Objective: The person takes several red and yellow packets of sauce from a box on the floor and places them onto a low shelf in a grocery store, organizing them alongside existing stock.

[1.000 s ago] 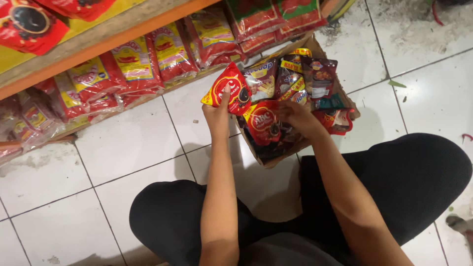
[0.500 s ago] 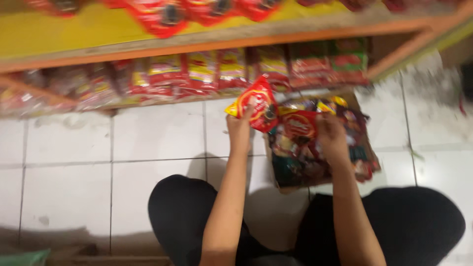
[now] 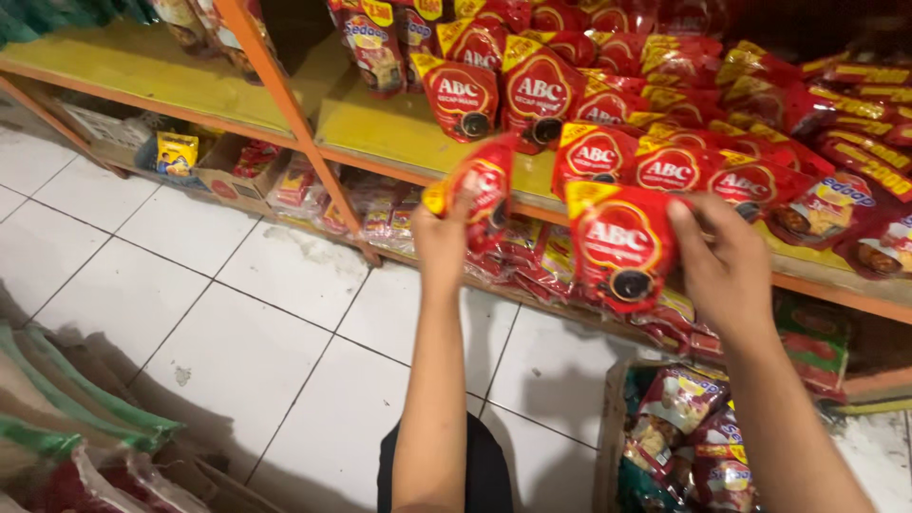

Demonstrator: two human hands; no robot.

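Your left hand [image 3: 442, 237] has its grip closed round a red spouted pouch [image 3: 482, 190], held upright in front of the yellow shelf's [image 3: 399, 133] edge, and your right hand [image 3: 727, 266] pinches a second red pouch [image 3: 622, 247] by its right side, its round cap at the bottom. A second ago both hands were low over the cardboard box [image 3: 608, 437] on the floor, picking packets out of it; now they are raised to shelf height, and the view has swung up so the box sits at the bottom right beside your right forearm. Both arms reach forward and up from your crouched lap, elbows low, wrists bent back.

Below them lies a white tiled floor [image 3: 218, 313], with stacked sacks [image 3: 76, 427] at the lower left. Past your hands, the shelf with an orange front rail [image 3: 285, 90] carries rows of matching red pouches [image 3: 608, 104], some upright and some leaning on one another. Under it a lower shelf holds wrapped packets [image 3: 380, 214] and a small open box [image 3: 233, 171].
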